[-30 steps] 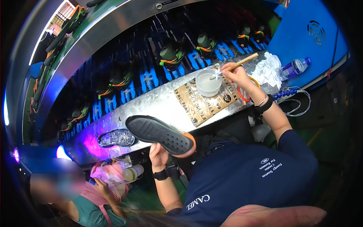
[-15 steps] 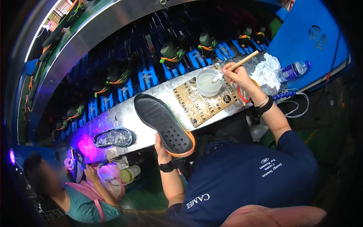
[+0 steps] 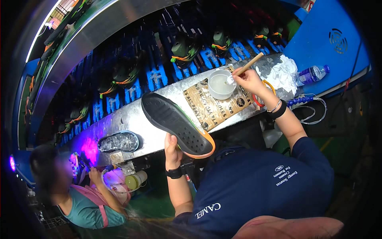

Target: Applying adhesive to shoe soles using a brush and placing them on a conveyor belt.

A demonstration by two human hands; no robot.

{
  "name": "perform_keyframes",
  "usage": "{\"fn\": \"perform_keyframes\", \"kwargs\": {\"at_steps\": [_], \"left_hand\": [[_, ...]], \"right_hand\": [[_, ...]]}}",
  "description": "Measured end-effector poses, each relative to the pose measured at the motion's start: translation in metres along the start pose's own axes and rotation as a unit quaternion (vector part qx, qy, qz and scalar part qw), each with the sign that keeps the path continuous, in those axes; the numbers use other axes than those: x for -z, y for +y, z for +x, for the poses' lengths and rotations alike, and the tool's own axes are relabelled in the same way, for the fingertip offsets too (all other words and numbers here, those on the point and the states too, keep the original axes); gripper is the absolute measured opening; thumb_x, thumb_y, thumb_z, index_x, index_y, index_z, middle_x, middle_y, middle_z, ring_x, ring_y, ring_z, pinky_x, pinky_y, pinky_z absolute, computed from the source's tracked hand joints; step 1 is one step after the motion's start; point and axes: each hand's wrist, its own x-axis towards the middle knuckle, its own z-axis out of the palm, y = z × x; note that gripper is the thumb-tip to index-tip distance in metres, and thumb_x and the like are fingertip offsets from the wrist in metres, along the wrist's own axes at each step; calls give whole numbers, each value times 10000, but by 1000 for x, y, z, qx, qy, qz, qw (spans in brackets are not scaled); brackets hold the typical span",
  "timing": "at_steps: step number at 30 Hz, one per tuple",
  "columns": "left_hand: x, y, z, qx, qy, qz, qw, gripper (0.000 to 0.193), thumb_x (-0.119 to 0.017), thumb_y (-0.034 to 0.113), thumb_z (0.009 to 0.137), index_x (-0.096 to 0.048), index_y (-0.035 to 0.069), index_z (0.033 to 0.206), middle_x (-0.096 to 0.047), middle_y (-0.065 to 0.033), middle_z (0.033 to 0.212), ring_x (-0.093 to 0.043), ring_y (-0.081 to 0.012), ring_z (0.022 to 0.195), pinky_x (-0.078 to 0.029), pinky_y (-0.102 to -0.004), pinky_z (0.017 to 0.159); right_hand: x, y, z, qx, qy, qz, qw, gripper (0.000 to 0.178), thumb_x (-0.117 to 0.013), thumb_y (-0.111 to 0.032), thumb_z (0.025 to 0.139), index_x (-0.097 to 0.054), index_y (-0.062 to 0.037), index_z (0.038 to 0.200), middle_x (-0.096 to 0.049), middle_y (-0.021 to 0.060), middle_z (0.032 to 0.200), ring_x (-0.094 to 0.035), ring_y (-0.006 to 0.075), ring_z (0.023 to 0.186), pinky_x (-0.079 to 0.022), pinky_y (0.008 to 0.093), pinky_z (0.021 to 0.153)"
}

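My left hand (image 3: 173, 148) grips a black shoe sole (image 3: 174, 125) with an orange and green edge, thumb and fingers at its side near the heel. Its inner face is turned up, and several small holes dot the heel end. Between the fingers of my right hand (image 3: 250, 82) is a wooden-handled brush (image 3: 249, 63), its handle slanting up to the right. The brush's white head is over a translucent round bowl (image 3: 222, 85) of cloudy liquid; whether it touches the liquid I cannot tell. Beneath the bowl lies a brown printed cardboard sheet (image 3: 211, 108).
Another sole (image 3: 119, 142) with a wet, shiny face rests on the metal bench (image 3: 151, 139). Crumpled white paper (image 3: 283, 75) and a purple-labelled bottle (image 3: 312, 75) stand at right. Shoe uppers (image 3: 184, 49) sit on blue holders behind. A co-worker (image 3: 91, 207) works at left.
The brush head has come back toward the bowl's right rim with my right hand, its handle tilting more upright. The sole's heel end has swung right and slightly up.
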Motion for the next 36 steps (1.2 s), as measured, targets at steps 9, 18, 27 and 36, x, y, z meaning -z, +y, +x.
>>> {"fn": "perform_keyframes", "kwargs": {"at_steps": [9, 18, 27, 36], "left_hand": [[-26, 38, 39, -96, -65, 97, 988, 645, -674, 183, 687, -310, -12, 1182, -447, -108, 1116, -441, -195, 1028, -346, -307, 872], [-60, 42, 46, -104, -159, 115, 975, 568, -667, 105, 689, -344, 22, 1149, -476, -89, 1071, -472, -186, 984, -379, -312, 845], [-54, 36, 41, -74, -150, 106, 980, 584, -662, 115, 696, -327, 11, 1163, -472, -103, 1077, -472, -197, 988, -378, -318, 844], [-53, 33, 39, -72, -142, 109, 981, 592, -659, 104, 695, -319, 19, 1172, -476, -101, 1068, -479, -192, 977, -393, -321, 827]], "right_hand": [[10, -31, -9, 51, -5, 92, 994, 116, -564, -71, 749, -550, -15, 850, -528, -11, 702, -469, 36, 626, -384, 174, 559], [13, -27, -15, 20, -57, 22, 998, 157, -591, -146, 750, -559, -4, 810, -533, 7, 698, -469, 54, 613, -389, 198, 548], [13, -16, -7, -18, -58, 14, 998, 175, -574, -165, 765, -565, 1, 819, -549, 14, 687, -483, 76, 604, -398, 216, 557], [9, -18, -8, 48, 40, -17, 998, 173, -565, -151, 768, -547, 12, 825, -540, 33, 655, -471, 84, 574, -397, 225, 541]]}}
